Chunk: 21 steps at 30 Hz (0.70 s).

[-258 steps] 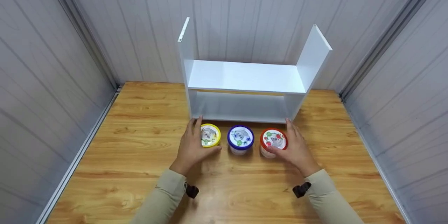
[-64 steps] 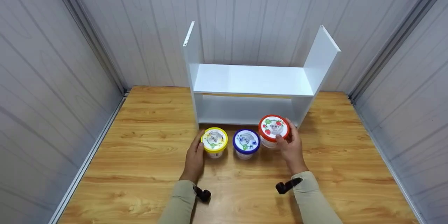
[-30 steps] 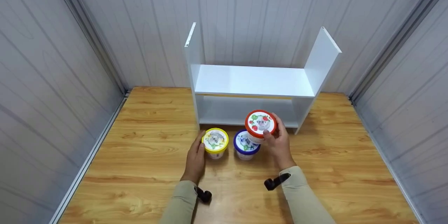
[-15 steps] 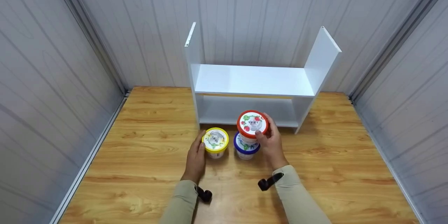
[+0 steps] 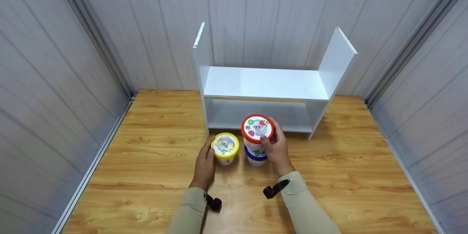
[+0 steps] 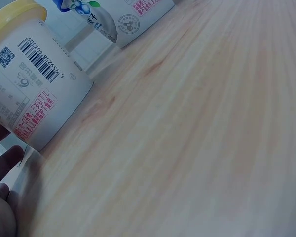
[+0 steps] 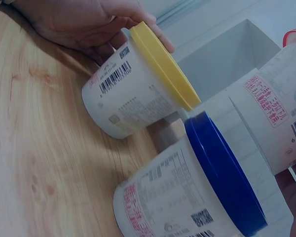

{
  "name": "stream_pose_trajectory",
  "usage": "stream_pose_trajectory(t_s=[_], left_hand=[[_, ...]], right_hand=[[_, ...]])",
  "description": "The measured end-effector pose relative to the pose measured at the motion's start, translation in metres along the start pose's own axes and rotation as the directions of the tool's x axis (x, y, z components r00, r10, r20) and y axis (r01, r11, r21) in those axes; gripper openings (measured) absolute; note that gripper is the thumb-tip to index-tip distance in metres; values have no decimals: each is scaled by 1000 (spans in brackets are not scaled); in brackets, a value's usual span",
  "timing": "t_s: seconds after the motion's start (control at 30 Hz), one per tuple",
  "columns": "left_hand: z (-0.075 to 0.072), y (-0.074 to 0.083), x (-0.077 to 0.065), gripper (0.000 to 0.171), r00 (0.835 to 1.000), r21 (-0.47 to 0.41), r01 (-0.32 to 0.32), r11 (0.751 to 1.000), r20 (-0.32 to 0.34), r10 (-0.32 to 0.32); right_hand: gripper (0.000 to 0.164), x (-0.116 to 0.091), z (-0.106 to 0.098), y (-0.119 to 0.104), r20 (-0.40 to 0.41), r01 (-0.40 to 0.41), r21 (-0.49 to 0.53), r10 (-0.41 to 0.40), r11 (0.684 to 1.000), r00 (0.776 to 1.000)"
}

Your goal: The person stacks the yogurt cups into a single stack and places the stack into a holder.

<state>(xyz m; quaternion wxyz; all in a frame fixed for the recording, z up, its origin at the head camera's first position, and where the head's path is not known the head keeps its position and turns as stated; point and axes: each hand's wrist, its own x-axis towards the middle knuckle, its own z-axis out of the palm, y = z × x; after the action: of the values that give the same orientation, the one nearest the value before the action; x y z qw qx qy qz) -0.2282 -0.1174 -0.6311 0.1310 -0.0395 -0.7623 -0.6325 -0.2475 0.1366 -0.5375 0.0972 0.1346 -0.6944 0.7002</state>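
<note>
In the head view my right hand (image 5: 278, 150) grips a tub with a red lid (image 5: 257, 128), its thumb near the lid's front edge. That tub is held above and slightly behind the blue-lidded tub (image 5: 256, 156), hiding much of its lid. The right wrist view shows a gap between the red-lidded tub (image 7: 274, 98) and the blue lid (image 7: 227, 173). My left hand (image 5: 203, 164) rests along the left side of the yellow-lidded tub (image 5: 225, 147), its fingers touching rather than wrapping it. Both the yellow-lidded and blue-lidded tubs stand upright on the table.
Behind the tubs stands a white two-level shelf (image 5: 265, 83) with tall side panels, close to the back wall (image 5: 256, 14). The wooden table (image 5: 153, 175) spreads out on both sides. Panelled walls border it left and right.
My right hand has lifted the red-lidded tub from the right end of the row and carried it left over the blue-lidded one. Lately the left hand has stayed at the yellow-lidded tub.
</note>
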Motion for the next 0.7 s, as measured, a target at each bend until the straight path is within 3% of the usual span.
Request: stream_pose_trajectory(t_s=[0.5,0.7], left_hand=[[0,2,3,46,1000,-24,27,999,5,-27],[0,1,1,45,999,-31,35,999,3,-35]], right_hand=[[85,2,19,1,20,42,-38,-41,998,999],[83,2,27,-1,37,31,-27,-30,999,999]])
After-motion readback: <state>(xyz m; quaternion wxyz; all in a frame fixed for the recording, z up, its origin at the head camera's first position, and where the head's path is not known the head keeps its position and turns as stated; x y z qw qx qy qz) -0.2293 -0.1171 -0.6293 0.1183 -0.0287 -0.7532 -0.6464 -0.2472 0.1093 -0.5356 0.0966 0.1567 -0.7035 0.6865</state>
